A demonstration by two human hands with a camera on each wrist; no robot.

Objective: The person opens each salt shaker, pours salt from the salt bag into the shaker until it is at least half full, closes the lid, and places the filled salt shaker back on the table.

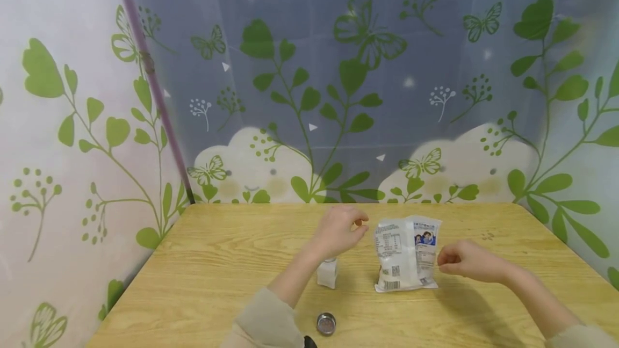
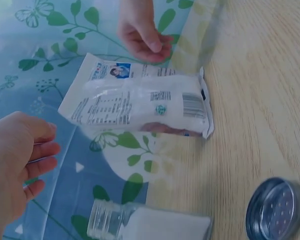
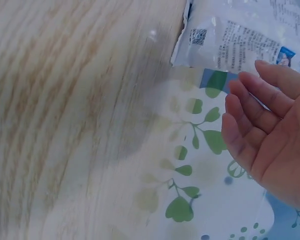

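Note:
A white printed plastic bag (image 1: 397, 255) stands upright on the table between my two hands. My left hand (image 1: 339, 231) hovers just left of it, fingers loosely bent and apart from the bag in the left wrist view. On the bag's other side is my right hand (image 1: 471, 262); the right wrist view shows its relaxed fingers (image 3: 255, 110) close to the bag, holding nothing. A small glass bottle (image 2: 162, 224) with white contents and an uncapped threaded neck stands under my left forearm. Nearer me lies a round metal lid (image 2: 276, 210) with small holes.
The wooden table (image 1: 217, 262) extends to both sides and in front of the bag. A patterned cloth with leaves and butterflies (image 1: 309, 95) hangs along the back and sides. A purple pole (image 1: 151, 77) runs down to the table's back left corner.

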